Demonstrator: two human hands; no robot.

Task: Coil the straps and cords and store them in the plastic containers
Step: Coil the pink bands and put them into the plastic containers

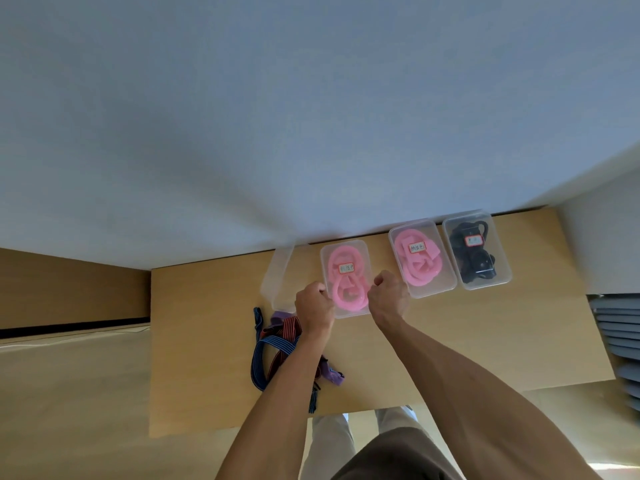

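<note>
Here, both hands' fingers curled on pink-cord container (pixel 346 251), left hand (pixel 313 304), right hand (pixel 388 294).

Two bare forearms without sleeves, bare left hand (pixel 313 306) and right hand (pixel 388 296); brown-grey shorts (pixel 391 455), light beige trouser legs (pixel 329 441) below

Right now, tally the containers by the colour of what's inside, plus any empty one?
Pink cord: 2, one box between both hands, one box to its right
Black strap: 1 box
No visible contents: 1 box, far left
Total: 4 containers
Loose straps lie outside them, uncounted.
</note>
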